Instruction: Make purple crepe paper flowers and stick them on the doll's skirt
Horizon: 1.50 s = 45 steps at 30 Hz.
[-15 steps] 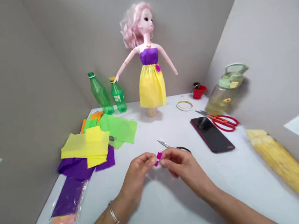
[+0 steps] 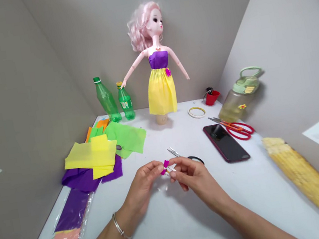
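Observation:
My left hand (image 2: 141, 185) and my right hand (image 2: 194, 179) meet above the white table (image 2: 153, 226), their fingertips pinching a small piece of magenta paper (image 2: 165, 166) between them. Just beyond my right hand lie small silver scissors (image 2: 175, 153) with black handles (image 2: 196, 160), partly hidden by my fingers. Farther back stands a pink-haired doll (image 2: 161, 90) in a purple bodice and yellow paper skirt, with a magenta flower (image 2: 168, 72) at its waist.
Stacks of yellow, green, purple and orange paper (image 2: 92, 157) lie to the left, with wrapped sheets (image 2: 68, 232) nearer the table edge. To the right are a phone (image 2: 226, 143), red-handled scissors (image 2: 239, 130), a tape ring (image 2: 196, 112), a jug (image 2: 240, 100) and a yellow bundle (image 2: 308, 180). Two green bottles (image 2: 113, 100) stand at the back.
The magenta paper has shifted slightly upward and changed shape between my fingertips. My hands have moved only a little.

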{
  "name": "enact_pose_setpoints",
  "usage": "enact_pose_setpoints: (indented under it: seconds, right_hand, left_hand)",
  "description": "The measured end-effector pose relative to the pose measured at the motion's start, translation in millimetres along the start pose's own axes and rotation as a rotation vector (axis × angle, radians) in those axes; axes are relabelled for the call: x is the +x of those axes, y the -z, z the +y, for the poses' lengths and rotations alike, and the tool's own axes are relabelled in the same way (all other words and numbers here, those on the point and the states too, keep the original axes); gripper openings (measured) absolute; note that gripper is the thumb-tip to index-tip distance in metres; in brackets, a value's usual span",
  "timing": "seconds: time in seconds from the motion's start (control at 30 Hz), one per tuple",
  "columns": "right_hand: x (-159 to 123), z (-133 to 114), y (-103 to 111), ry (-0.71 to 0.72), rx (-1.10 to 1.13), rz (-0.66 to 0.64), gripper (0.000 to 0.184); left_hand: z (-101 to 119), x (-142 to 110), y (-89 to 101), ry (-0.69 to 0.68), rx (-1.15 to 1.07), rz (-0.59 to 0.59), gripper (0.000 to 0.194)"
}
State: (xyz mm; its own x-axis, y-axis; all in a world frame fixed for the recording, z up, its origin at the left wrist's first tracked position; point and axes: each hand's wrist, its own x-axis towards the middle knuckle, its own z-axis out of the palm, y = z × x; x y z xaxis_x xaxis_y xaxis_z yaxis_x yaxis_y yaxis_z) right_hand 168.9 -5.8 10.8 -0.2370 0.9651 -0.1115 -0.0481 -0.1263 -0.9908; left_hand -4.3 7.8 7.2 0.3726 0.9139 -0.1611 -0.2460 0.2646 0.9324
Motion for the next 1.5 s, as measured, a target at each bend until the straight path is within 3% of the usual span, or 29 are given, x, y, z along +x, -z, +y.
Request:
enact_pose_setpoints:
  seconds: [0.2, 0.3, 0.37, 0.5, 0.57, 0.63, 0.77, 0.93, 1.17, 1.33, 1.43, 1.5]
  right_hand:
    - [-4.0, -4.8, -2.7, -0.035, 0.061, -0.117, 0.048]
    - [-4.2, -6.4, 3.7, -0.011, -0.030, -0.113, 0.049]
    - [-3.3, -7.8, 14.4, 0.053, -0.283, -0.047, 0.041]
    - [-0.4, -11.9, 42.4, 0.118, -1.201, 0.133, 0.028]
    - [0.8, -13.2, 51.9, 0.057, -1.492, 0.113, 0.030]
    - [1.8, -13.3, 55.9, 0.018, -1.597, 0.033, 0.028]
    - [3.4, -10.3, 56.3, 0.026, -1.619, -0.046, 0.027]
    - [3.0, -9.9, 63.0, 0.087, -1.496, 0.079, 0.035]
    - [1.6, -16.0, 53.7, 0.161, -1.470, 0.046, 0.022]
    - [1.1, -9.7, 39.1, 0.095, -1.469, -0.099, 0.019]
    - [1.0, -6.4, 37.1, 0.037, -1.445, -0.064, 0.024]
    - [1.1, -8.4, 39.7, 0.049, -1.276, 0.008, 0.030]
  left_hand:
    - [-0.8, 3.4, 6.6, -0.021, -0.066, 0.030, 0.017]
    - [-2.2, 5.0, 7.2, -0.010, -0.171, 0.019, 0.014]
    - [-2.2, 6.0, 7.5, 0.000, -0.218, 0.042, 0.012]
    - [-0.5, 7.3, 10.1, 0.024, -0.216, 0.064, 0.013]
    - [0.6, 7.4, 11.8, 0.028, -0.209, 0.066, 0.013]
    - [1.5, 7.1, 13.0, 0.021, -0.214, 0.064, 0.012]
    - [4.4, 6.5, 15.3, 0.006, -0.252, 0.052, 0.010]
    - [10.1, 6.9, 20.3, -0.043, -0.332, 0.068, 0.010]
    - [9.4, 8.3, 23.1, -0.085, -0.311, 0.093, 0.009]
    - [9.3, 8.3, 23.1, -0.106, -0.359, 0.176, 0.008]
    - [9.5, 8.9, 23.7, -0.121, -0.393, 0.235, 0.006]
    - [8.2, 9.8, 25.0, -0.128, -0.411, 0.264, 0.005]
